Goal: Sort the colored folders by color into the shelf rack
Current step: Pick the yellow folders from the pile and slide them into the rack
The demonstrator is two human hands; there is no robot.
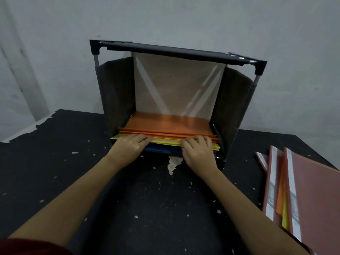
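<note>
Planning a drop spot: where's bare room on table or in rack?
Free: table left of the rack; table between the arms; rack space above the orange folders. Crowded: rack front, left hand and right hand on the stack; table's right edge, brown folders.

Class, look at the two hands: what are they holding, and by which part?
The left hand and right hand are on the front edge of the folder stack in the rack; gripping or just pushing cannot be told.
</note>
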